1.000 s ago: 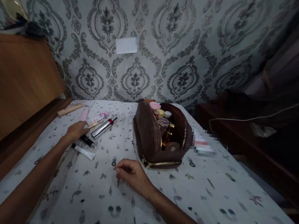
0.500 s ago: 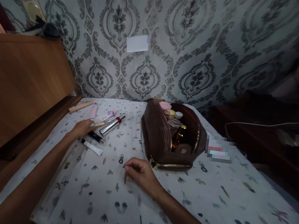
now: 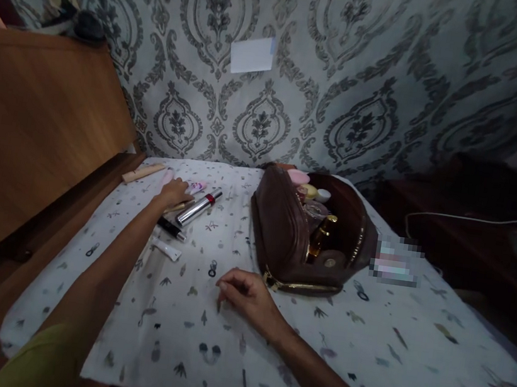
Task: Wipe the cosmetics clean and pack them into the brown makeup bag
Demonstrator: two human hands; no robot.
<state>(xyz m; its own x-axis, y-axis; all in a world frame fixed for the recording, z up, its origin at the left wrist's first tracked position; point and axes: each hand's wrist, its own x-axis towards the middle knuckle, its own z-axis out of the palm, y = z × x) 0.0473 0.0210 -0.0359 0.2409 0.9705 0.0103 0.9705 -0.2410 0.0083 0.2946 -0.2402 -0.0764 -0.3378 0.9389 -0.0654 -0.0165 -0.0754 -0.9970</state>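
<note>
My left hand reaches over a small group of cosmetics at the left of the cloth, its fingers stretched beside a pink and white tube. Partly under it lies a thin brush with a pale handle. Close by are a silver tube with a red band, a black tube and a white tube. My right hand rests on the cloth with loosely curled fingers, thumb against them, nothing seen in it. Just beyond it stands an unzipped brown makeup bag.
Inside the bag are a gold-capped bottle, a pink round item and several jars. A beige tube lies at the far left of the patterned cloth. A wooden panel borders the left; a papered wall stands behind.
My left hand has moved slightly away from me and to the right, from beside the brush to over it, near the pink and white tube. My right hand stays in place. The view has tilted down.
</note>
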